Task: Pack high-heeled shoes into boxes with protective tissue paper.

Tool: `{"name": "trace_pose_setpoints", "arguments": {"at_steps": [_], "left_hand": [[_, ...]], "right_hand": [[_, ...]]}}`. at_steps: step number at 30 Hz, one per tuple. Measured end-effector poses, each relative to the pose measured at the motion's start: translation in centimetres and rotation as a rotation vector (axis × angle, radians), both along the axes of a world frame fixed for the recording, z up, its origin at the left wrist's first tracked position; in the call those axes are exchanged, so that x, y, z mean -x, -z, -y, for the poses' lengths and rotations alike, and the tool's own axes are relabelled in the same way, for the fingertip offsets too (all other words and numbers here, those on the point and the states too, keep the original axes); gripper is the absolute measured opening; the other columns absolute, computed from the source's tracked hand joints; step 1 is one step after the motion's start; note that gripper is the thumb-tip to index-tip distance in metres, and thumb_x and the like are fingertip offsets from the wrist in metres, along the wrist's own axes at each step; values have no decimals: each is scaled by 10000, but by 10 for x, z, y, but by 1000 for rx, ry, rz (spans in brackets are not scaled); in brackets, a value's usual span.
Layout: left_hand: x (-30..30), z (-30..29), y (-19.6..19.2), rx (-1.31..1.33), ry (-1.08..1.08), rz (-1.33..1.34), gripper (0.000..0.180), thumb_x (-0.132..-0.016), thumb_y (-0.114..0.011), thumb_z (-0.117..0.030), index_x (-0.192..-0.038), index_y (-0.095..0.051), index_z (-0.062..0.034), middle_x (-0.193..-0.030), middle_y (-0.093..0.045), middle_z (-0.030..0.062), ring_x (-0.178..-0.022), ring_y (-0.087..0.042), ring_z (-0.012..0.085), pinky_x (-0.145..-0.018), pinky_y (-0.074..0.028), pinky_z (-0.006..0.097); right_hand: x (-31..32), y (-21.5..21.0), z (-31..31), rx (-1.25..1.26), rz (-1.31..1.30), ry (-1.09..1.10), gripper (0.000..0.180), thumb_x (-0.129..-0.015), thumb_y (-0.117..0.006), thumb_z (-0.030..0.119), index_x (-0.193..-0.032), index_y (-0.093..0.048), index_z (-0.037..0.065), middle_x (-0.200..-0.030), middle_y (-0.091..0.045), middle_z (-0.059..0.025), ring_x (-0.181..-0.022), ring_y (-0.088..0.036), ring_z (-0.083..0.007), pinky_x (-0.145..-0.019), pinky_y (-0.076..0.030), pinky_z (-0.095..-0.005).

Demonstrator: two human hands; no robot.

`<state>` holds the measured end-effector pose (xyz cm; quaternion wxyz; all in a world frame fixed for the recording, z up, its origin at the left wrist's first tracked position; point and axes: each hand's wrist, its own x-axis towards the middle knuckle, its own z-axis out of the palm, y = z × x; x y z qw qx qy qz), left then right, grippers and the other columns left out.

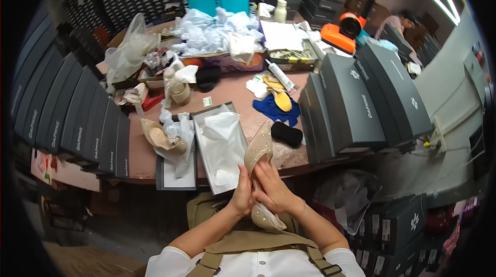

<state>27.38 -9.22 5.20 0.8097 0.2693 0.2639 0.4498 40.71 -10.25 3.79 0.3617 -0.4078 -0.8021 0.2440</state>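
A glittery beige pointed-toe shoe (258,145) is held upright between my hands, close to my apron, its toe pointing away from me. My left hand (242,194) grips its left side, thumb raised along the edge. On the other side my right hand (276,189) presses against the shoe, fingertips at its opening; they partly hide the middle. A matching shoe (163,136) rests on crumpled tissue at the left, over a grey box part (175,176). Just beyond my left hand lies an open grey shoebox lined with white tissue paper (219,137).
Grey shoeboxes stand in rows at the left (77,117) and right (356,104). A black pad (287,134), blue cloth (276,110) and yellow insoles (282,101) lie right of centre. Farther back are a carton of crumpled tissue (217,34) and an orange device (341,36). Other people work beyond.
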Motion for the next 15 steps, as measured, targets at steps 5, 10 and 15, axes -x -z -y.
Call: {"name": "trace_pose_setpoints", "arguments": {"at_steps": [5,10,15], "left_hand": [[28,-7,22,-8,-230,18,834,-929,-235,-667,-1493,-137,-60,-1514,-257,76,-1368,-285,204,-1127,-240,350],[60,-11,22,-170,-455,-266,746,-996,-236,-543,-1498,39,-64,-1561,-6,95,-1434,-29,208,-1154,-109,330],[63,4,28,-18,-309,50,844,-915,-283,-677,-1484,-164,-66,-1473,-315,70,-1336,-330,197,-1099,-284,343]], "right_hand": [[78,32,-97,-129,75,-6,495,-973,-364,406,-1062,-576,-32,-1068,-500,-301,-1047,-439,-473,-1085,-114,-607],[127,12,-107,214,11,-70,655,-980,-283,498,-1033,-566,-91,-963,-516,-289,-946,-460,-456,-969,-274,-539],[128,-3,-93,209,201,-30,615,-965,-367,478,-1024,-559,-103,-980,-529,-289,-1000,-456,-441,-911,-324,-468]]}}
